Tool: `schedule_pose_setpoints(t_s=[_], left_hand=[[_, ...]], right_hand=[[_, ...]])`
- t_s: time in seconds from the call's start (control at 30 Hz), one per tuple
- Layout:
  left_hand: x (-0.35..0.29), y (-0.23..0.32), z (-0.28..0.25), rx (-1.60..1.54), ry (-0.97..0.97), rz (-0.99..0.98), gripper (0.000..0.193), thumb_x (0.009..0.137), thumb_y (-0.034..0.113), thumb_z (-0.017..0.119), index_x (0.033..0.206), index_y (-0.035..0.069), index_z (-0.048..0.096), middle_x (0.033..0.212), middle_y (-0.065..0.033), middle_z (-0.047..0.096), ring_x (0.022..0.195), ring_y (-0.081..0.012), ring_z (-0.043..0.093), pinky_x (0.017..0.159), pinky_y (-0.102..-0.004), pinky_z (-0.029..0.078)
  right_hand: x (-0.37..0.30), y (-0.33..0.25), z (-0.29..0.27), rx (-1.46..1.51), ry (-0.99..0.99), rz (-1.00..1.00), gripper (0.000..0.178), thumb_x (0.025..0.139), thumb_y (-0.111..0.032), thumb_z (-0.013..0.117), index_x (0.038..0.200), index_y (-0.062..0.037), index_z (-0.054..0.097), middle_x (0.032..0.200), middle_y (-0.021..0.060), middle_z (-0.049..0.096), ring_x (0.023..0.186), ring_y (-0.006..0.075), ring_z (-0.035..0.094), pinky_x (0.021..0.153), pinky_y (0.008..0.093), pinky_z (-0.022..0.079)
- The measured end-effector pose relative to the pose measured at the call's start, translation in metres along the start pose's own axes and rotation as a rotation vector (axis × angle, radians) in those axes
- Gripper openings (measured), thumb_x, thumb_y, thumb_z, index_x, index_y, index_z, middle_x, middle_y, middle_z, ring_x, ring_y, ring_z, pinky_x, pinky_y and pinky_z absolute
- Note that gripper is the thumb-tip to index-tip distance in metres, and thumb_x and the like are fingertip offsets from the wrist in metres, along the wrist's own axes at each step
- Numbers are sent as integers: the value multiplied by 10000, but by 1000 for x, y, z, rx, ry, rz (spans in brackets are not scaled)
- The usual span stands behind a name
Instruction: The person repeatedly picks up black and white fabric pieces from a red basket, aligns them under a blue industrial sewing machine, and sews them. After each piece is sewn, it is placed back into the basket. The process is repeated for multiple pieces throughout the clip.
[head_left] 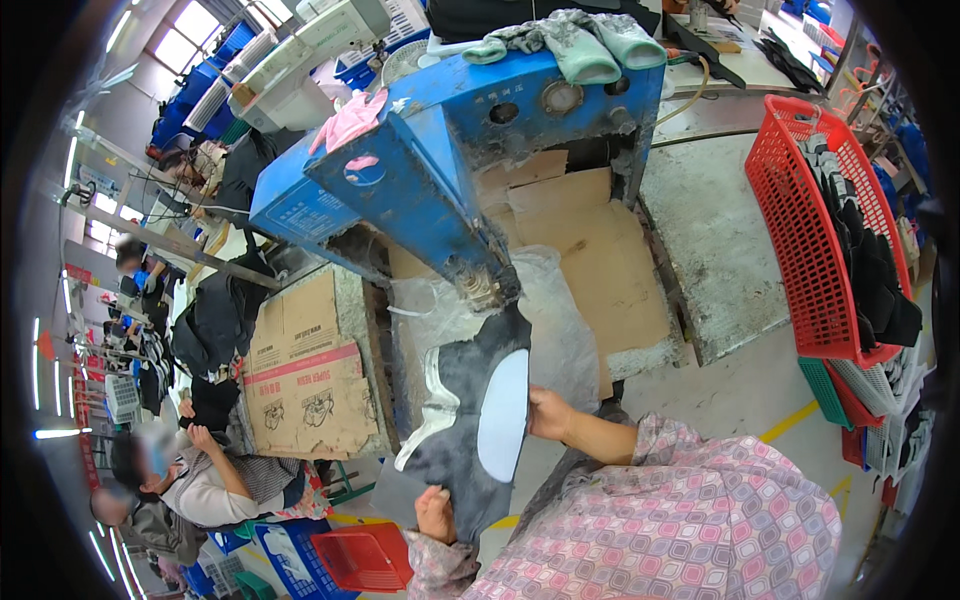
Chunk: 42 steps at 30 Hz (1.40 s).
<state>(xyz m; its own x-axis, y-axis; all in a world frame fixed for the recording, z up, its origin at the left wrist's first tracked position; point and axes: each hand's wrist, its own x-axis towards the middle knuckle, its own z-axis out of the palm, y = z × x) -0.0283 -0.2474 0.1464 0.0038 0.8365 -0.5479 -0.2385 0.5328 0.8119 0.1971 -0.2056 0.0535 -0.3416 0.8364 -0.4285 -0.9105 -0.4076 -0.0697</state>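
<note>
A dark grey and black shoe-upper-like sheet piece (465,440) hangs below the head of a blue machine (400,190). It carries a white half-oval patch (503,420) on its right side and an irregular white edging (432,412) on its left. My right hand (550,413) grips the piece's right edge beside the patch, its fingers partly hidden. My left hand (435,513) is closed at the lower left of the piece, with its fingers curled in. The piece's upper end reaches the dirty machine head (478,287), where the contact is hard to make out.
Cardboard (310,380) covers the ledge at left; more cardboard (610,270) lies inside the machine frame. Mottled green gloves (585,45) and a pink cloth (350,120) lie on top. At right stands a red basket (800,260) with dark pieces. A co-worker (215,465) sits at left.
</note>
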Motion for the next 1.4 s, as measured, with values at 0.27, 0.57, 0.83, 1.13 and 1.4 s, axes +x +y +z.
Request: schedule_pose_setpoints(t_s=[0.27,0.57,0.83,1.13,1.4], left_hand=[[-19,-4,-24,-35,-74,42,84,729,15,484,660,57,508,567,46,430,538,-44,409,489,-196,303],[-30,-5,-38,0,-111,52,77,719,4,484,658,34,519,606,24,483,554,-66,441,532,-204,343],[12,-10,-9,105,-87,93,163,720,71,436,559,79,414,520,57,354,474,-38,333,443,-190,254],[1,1,22,43,-13,83,148,737,117,430,595,81,409,560,42,370,514,-59,369,502,-191,315],[-10,-3,5,-37,-4,27,103,720,85,455,618,70,464,556,37,413,494,-57,372,466,-192,271]], right_hand=[[5,6,-10,-113,-162,-30,333,841,-206,428,1165,-131,413,1094,29,509,997,180,499,833,368,417],[-6,16,-19,-74,-140,86,336,826,-154,444,1160,-127,416,1096,31,507,1012,190,489,849,371,403],[13,-4,-13,9,-79,105,316,821,-168,435,1130,-105,453,1093,43,519,1002,198,499,857,373,400],[7,1,12,-35,-69,126,386,860,-244,394,1234,-170,331,1157,23,469,1026,197,479,820,405,408],[-12,-2,4,-156,-81,59,433,826,-171,428,1246,-149,321,1108,17,489,989,193,492,824,387,407]])
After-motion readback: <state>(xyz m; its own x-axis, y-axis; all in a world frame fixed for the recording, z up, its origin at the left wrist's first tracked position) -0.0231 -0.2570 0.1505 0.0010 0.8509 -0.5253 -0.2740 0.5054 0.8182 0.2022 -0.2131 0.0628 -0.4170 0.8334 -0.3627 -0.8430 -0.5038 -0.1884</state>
